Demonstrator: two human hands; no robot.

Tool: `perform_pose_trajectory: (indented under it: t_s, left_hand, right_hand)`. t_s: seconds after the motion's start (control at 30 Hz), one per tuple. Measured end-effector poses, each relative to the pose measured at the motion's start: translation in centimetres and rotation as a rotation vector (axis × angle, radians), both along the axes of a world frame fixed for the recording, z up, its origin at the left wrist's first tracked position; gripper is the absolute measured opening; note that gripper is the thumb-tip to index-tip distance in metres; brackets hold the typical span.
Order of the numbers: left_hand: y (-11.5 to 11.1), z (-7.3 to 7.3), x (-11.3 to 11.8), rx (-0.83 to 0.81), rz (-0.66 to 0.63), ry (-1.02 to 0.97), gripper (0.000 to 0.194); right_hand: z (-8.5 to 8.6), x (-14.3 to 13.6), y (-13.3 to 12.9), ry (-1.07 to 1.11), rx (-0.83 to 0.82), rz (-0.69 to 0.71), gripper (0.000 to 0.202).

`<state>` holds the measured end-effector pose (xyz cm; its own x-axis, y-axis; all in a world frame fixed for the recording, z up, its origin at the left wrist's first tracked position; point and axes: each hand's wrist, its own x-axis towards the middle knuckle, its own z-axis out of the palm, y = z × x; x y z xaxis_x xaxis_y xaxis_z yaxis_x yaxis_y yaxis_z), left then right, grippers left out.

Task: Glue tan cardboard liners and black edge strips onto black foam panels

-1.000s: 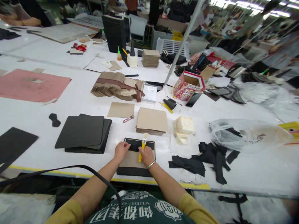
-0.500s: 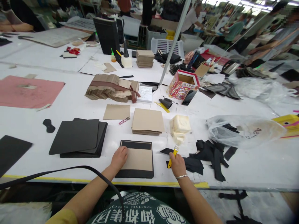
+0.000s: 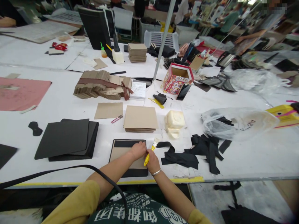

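Note:
A black panel point(image 3: 135, 173) lies flat at the front table edge, with a beige board point(image 3: 115, 154) on it and a black strip point(image 3: 120, 144) across the board's top. My left hand point(image 3: 138, 150) reaches across to the panel's upper right edge, fingers closed; what they pinch is hidden. My right hand point(image 3: 152, 161) touches the panel's right edge, closed around a yellow-handled brush point(image 3: 153, 147) with its pale bristles pointing up and away. Just beyond stands a cream glue-crusted container point(image 3: 175, 119). Right of my right hand lie loose black strips point(image 3: 181, 158).
Stacked black panels point(image 3: 64, 137) lie to the left. Behind the work are a beige board stack point(image 3: 140, 118), pink-handled thread snips point(image 3: 117, 119) and a tied bundle of boards point(image 3: 100, 85). A plastic bag point(image 3: 235, 123) lies right; a metal pole point(image 3: 163, 42) rises behind. A black strap crosses my left forearm.
My left hand has moved from the panel's left side to its upper right edge. My right hand, still holding the brush, has come left from the black strips to the panel.

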<state>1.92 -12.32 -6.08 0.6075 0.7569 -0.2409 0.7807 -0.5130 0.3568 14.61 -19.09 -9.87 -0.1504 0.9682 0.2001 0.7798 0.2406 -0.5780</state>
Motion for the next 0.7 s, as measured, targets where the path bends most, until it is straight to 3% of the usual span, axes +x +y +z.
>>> perform_pose_trajectory:
  t_s: [0.13, 0.27, 0.43, 0.5, 0.6, 0.7]
  left_hand:
    - [0.4, -0.1, 0.9, 0.001, 0.079, 0.019, 0.02]
    - [0.6, 0.2, -0.8, 0.044, 0.225, 0.01, 0.02]
    - [-1.2, 0.6, -4.3, 0.099, 0.621, -0.399, 0.018]
    - [-2.1, 0.7, -5.1, 0.082, 0.701, -0.507, 0.017]
    - [-3.0, 0.7, -5.8, 0.045, 0.677, -0.565, 0.02]
    - [-3.5, 0.4, -7.6, 0.106, 0.577, -0.51, 0.024]
  right_hand:
    - [-0.4, 0.3, -0.4, 0.025, -0.015, -0.025, 0.032]
    - [0.2, 0.2, 0.0, 0.079, -0.04, -0.045, 0.023]
    - [1.1, -0.6, 1.4, 0.113, -0.077, -0.078, 0.017]
    - [1.2, -1.3, 2.0, 0.121, -0.055, -0.035, 0.021]
    - [1.3, -2.5, 2.8, 0.113, -0.006, 0.041, 0.032]
    - [1.2, -3.5, 3.3, 0.111, 0.003, 0.019, 0.039]
